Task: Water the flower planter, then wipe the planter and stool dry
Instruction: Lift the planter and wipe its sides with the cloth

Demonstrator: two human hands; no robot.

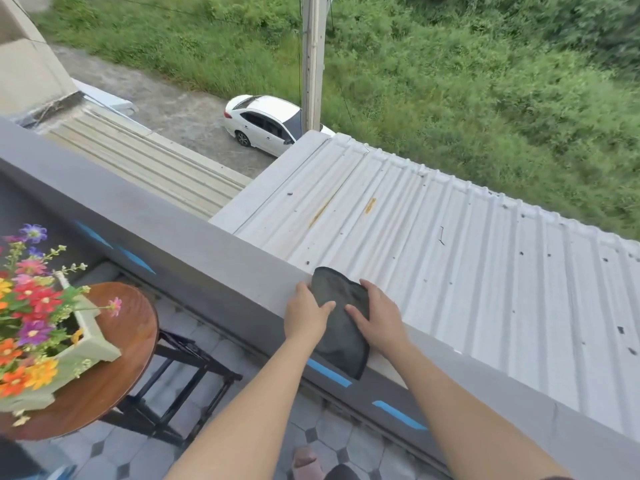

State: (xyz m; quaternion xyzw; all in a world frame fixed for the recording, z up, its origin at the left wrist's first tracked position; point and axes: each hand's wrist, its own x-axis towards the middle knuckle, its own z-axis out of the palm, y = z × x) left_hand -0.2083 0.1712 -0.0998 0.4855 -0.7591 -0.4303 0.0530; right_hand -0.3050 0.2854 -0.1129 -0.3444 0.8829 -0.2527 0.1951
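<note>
left hand (306,317) flat on cloth (341,344) | right hand (378,322) flat on cloth | cloth draped over wall (173,233)

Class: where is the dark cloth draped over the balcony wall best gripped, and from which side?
Pinch the cloth by its lower flap from the balcony side: that flap hangs free down the inner face of the wall, while the middle lies flat on top.

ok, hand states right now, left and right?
Left hand: open, thumb on the dark cloth.
Right hand: open, flat on the cloth.
</note>
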